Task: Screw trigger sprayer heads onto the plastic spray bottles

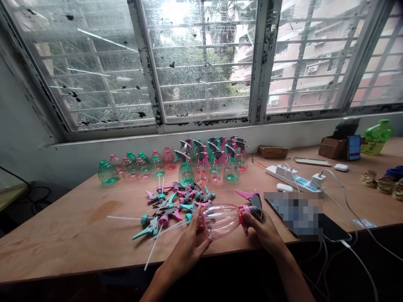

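A clear pink spray bottle [220,220] lies sideways between my hands, above the table's near edge. My left hand [189,245] is closed round its body. My right hand [262,228] grips the neck, where a grey and pink trigger head [253,199] sits on the bottle. In front of my hands lies a loose pile of trigger heads [171,205] in teal, pink and grey, with white dip tubes sticking out.
Bare green and pink bottles [138,165] stand in a row at the back left of the wooden table [78,226]. Bottles with heads fitted [214,161] stand at the back centre. A power strip [294,178] with cables, a phone [354,147] and boxes lie right.
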The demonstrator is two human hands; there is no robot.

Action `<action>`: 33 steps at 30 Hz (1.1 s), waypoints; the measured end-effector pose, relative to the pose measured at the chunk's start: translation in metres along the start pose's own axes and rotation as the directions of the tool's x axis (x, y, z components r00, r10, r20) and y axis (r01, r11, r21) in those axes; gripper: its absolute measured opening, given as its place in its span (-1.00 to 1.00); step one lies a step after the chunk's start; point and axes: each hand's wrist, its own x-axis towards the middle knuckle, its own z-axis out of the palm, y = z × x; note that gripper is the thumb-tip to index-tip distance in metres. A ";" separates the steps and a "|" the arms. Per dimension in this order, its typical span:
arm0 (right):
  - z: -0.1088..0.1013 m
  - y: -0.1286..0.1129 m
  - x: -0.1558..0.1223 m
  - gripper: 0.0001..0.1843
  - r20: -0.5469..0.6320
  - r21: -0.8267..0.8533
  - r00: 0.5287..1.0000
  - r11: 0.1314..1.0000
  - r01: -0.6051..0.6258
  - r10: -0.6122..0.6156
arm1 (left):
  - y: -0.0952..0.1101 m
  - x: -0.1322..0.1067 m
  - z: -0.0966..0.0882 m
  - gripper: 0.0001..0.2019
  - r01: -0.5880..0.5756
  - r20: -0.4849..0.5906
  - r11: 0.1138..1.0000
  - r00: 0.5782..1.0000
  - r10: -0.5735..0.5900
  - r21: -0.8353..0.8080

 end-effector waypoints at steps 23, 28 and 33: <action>0.005 -0.009 -0.002 -0.61 -0.028 -0.058 0.999 0.998 -0.022 0.021 | 0.014 -0.003 -0.003 0.03 0.080 -0.027 0.992 0.996 -0.083 -0.093; 0.004 -0.010 -0.002 -0.61 -0.021 -0.047 0.999 0.998 -0.029 0.028 | 0.014 -0.002 -0.004 -0.08 0.035 -0.040 0.994 0.999 -0.031 0.107; 0.005 -0.010 -0.002 -0.59 -0.021 -0.039 0.999 0.999 -0.026 0.025 | 0.011 -0.001 -0.001 -0.05 0.021 -0.026 1.000 0.999 -0.021 0.007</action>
